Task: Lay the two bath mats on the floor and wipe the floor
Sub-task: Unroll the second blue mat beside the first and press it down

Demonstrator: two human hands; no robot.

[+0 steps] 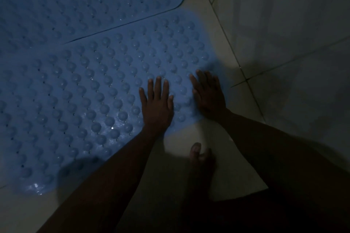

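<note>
Tiled floor (284, 24) bears near mat (94, 91) under both hands' flat fingers (158, 89).

Person, head view, dim light. Left hand (157, 108): bare, no ring or watch visible. Right hand (209, 94): bare, likewise unadorned. Both forearms bare, no sleeves in view. One bare foot (200, 159), toes visible, no footwear.
</note>
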